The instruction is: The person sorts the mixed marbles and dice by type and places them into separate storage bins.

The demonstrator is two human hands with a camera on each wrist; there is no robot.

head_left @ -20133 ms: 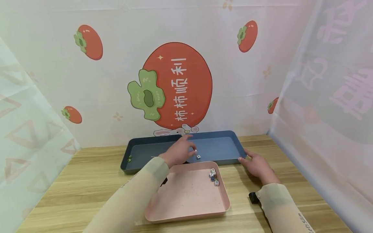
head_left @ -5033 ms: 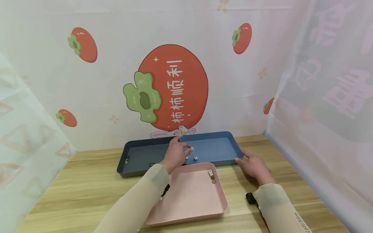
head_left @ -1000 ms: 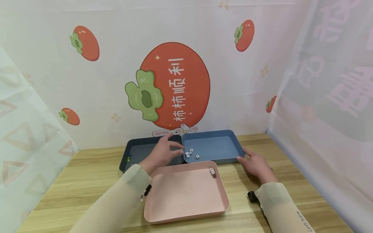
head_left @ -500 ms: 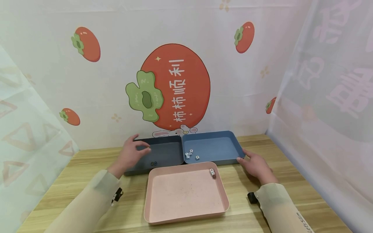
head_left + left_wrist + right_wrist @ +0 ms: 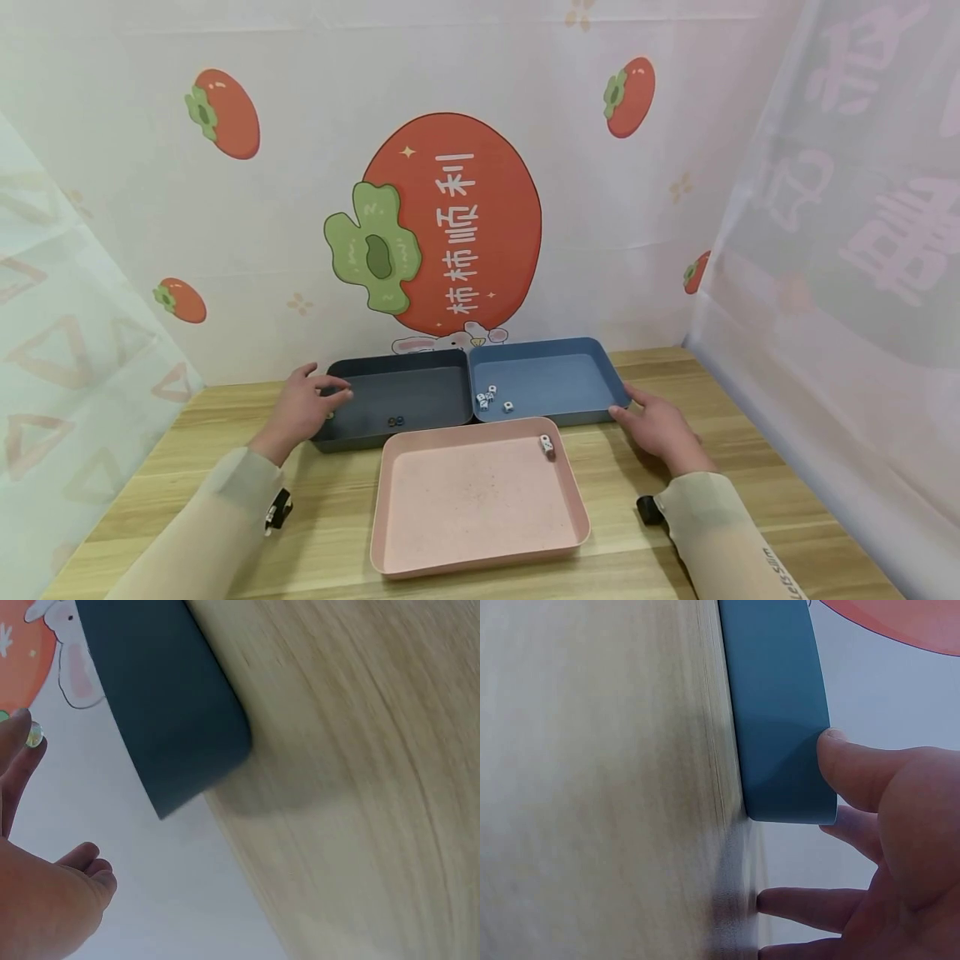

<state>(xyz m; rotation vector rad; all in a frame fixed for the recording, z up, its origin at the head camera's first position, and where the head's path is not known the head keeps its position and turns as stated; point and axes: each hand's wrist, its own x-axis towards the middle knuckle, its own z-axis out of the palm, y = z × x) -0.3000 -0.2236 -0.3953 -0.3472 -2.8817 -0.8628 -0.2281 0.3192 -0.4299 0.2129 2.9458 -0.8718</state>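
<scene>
My left hand [image 5: 296,412] hovers over the left end of the dark tray [image 5: 442,358]. Between its thumb and a fingertip it pinches a clear glass marble [image 5: 34,735], seen in the left wrist view. Two small marbles [image 5: 395,422] lie near the dark tray's front wall, and another [image 5: 330,415] shows beside the hand. At the blue tray [image 5: 555,375], my right hand [image 5: 660,429] grips the front right corner, thumb on the rim. Several white dice [image 5: 486,398] sit at that tray's left end, with a single die [image 5: 508,407] slightly apart.
In front of both trays stands a pink tray [image 5: 480,562] with a white die [image 5: 546,442] and a small brownish-red piece [image 5: 551,455] near its right back corner. The wooden table [image 5: 150,492] ends at a printed cloth backdrop [image 5: 300,250].
Over the last second my left hand has moved left across the dark tray. Five seconds ago it pinched a die over the blue tray. The pink tray holds fewer pieces than before. The right hand stays put.
</scene>
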